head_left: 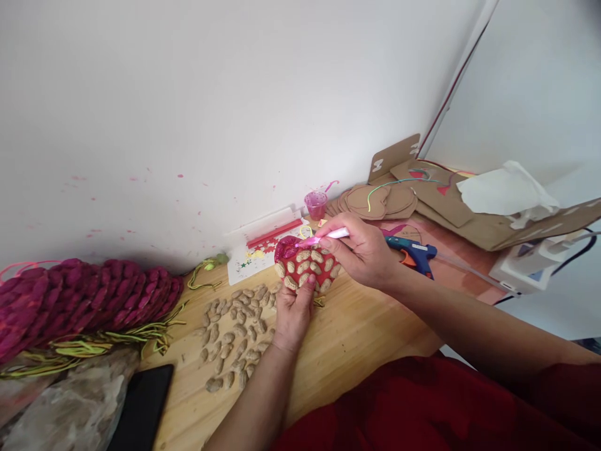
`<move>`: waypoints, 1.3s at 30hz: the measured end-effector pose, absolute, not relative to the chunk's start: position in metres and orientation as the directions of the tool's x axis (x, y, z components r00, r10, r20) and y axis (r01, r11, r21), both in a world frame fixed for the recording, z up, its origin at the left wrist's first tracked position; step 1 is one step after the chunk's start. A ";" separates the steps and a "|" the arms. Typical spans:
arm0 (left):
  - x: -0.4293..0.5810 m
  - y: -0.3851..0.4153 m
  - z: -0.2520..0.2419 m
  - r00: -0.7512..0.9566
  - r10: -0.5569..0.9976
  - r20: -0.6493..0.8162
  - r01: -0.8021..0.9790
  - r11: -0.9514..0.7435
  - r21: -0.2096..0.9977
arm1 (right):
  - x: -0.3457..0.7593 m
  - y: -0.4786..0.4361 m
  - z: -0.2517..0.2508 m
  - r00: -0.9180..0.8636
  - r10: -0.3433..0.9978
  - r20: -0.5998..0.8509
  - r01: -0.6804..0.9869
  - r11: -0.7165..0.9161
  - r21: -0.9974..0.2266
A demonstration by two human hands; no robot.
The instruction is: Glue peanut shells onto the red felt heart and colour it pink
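Observation:
My left hand (294,308) grips the lower edge of a red piece (320,275) covered with peanuts, its thumb on the front. Several peanuts at the piece's upper left are magenta; the others are plain tan. My right hand (365,252) is closed round a white-handled brush (339,233), whose pink tip touches the piece near the magenta part. A plastic cup (315,204) with pink liquid stands behind my hands, by the wall. Loose peanuts (241,329) lie on the wooden table (347,351) left of my left hand.
Magenta peanut-covered pieces (94,294) stand in a row at the left, near a plastic bag (70,407) and a black flat object (146,401). At the right are a blue glue gun (420,252), cardboard hearts (370,202), a power strip (526,266) and white tissue (504,191).

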State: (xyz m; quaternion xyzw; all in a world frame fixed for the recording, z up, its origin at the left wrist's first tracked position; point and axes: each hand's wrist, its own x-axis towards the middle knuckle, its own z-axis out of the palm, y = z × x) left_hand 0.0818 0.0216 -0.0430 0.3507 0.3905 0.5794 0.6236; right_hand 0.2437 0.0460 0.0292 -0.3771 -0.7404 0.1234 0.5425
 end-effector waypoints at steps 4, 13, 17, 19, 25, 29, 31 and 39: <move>0.081 0.021 -0.042 0.044 0.996 -0.073 -0.436 0.085 0.896 | 0.242 0.045 0.030 -0.146 0.661 0.736 0.466 0.702 -0.538; 0.082 0.021 -0.041 0.076 0.997 -0.034 -0.453 0.065 0.889 | 0.241 0.044 0.031 -0.168 0.644 0.746 0.486 0.713 -0.506; 0.081 0.021 -0.042 0.076 0.996 -0.049 -0.444 0.078 0.893 | 0.242 0.043 0.031 -0.163 0.629 0.760 0.492 0.720 -0.490; 0.081 0.022 -0.043 0.072 0.996 -0.053 -0.445 0.080 0.892 | 0.242 0.043 0.032 -0.160 0.634 0.757 0.481 0.719 -0.501; 0.081 0.022 -0.043 0.054 0.997 -0.055 -0.454 0.074 0.888 | 0.242 0.042 0.030 -0.177 0.659 0.731 0.501 0.700 -0.509; 0.082 0.021 -0.042 0.058 0.996 -0.060 -0.455 0.080 0.887 | 0.243 0.042 0.029 -0.154 0.649 0.745 0.487 0.706 -0.514; 0.082 0.021 -0.042 0.057 0.996 -0.065 -0.449 0.084 0.890 | 0.242 0.043 0.030 -0.140 0.656 0.741 0.472 0.702 -0.533; 0.082 0.022 -0.043 0.057 0.996 -0.063 -0.450 0.082 0.889 | 0.241 0.043 0.029 -0.143 0.648 0.748 0.493 0.702 -0.514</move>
